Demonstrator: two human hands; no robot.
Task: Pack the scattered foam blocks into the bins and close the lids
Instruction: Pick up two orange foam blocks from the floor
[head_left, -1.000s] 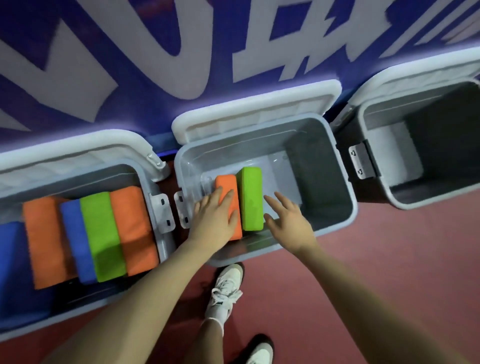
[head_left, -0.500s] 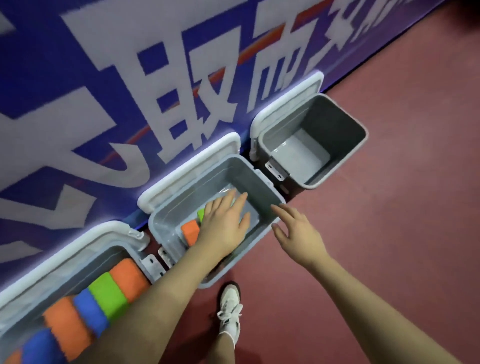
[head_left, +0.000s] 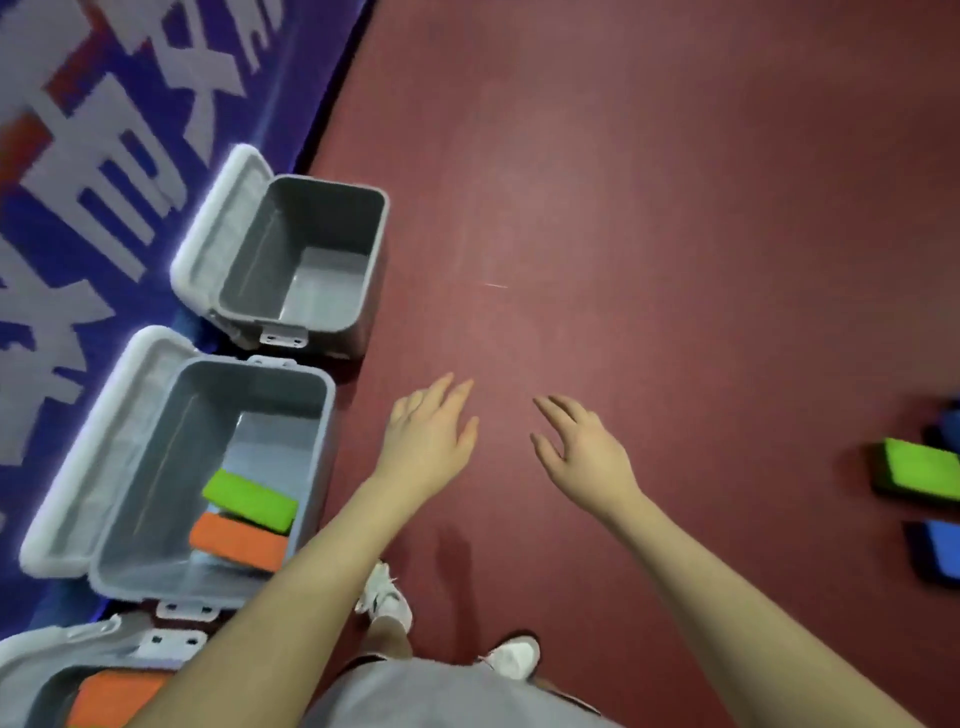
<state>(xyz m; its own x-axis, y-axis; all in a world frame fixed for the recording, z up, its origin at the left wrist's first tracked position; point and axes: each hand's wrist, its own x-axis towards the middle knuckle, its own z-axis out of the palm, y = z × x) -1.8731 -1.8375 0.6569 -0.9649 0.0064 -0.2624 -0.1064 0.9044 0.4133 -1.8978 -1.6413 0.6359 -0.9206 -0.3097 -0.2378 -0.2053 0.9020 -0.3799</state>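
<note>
Hands both empty: left hand (head_left: 428, 439) and right hand (head_left: 582, 449) stretched out over the red floor (head_left: 649, 208), fingers straight and spread, gripping nothing.

Middle bin (head_left: 130, 493), grey, white lid (head_left: 88, 447) hinged back against the blue banner (head_left: 104, 130). It holds a green foam block (head_left: 249, 499) and an orange foam block (head_left: 236, 540), flat rectangular slabs side by side and touching, near the bin's closer end.

Far bin (head_left: 363, 249), same grey, lid open, no blocks visible inside.

Near bin (head_left: 31, 670) at bottom left is only partly in frame, lid open, with an orange block (head_left: 111, 699) showing inside.

Loose blocks on the floor at the right edge, well apart from the bins: a green block (head_left: 922, 467), a blue block (head_left: 943, 548) nearer the person, and another blue one (head_left: 950, 423) behind the green, mostly cut off.

White shoes (head_left: 387, 597) below the arms.
</note>
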